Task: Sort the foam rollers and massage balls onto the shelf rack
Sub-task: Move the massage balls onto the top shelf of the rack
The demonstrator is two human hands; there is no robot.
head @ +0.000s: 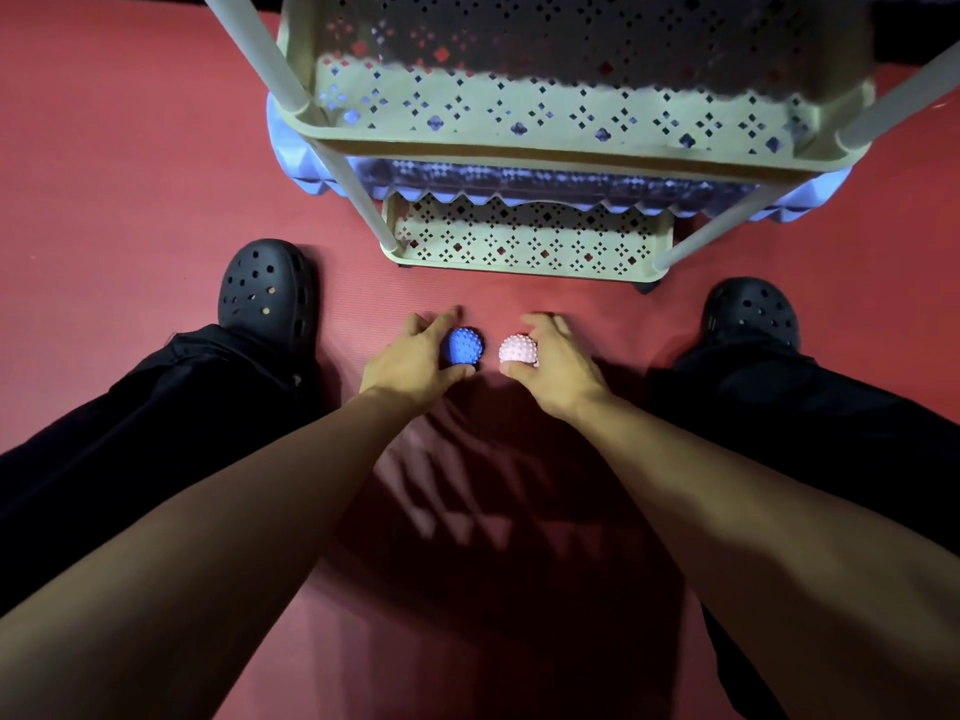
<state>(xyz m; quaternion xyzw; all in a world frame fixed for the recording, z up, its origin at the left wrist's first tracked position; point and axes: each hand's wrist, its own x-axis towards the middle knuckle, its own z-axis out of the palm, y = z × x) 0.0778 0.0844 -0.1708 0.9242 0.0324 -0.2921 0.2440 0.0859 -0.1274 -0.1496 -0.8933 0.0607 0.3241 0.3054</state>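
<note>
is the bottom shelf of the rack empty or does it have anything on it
Empty, as far as it shows: the bottom shelf shows only bare perforated tray. Its rear part is hidden under the blue foam roller above.

Dim, warm light fell from above and behind the person, casting a broad dark shadow on the red mat (130, 148) between the forearms. The top corners sank into black. Wide-angle distortion bowed the rack (561, 148) posts outward. The upper shelf looked smeared and soft; both hands and nearby balls stayed fairly sharp.
</note>
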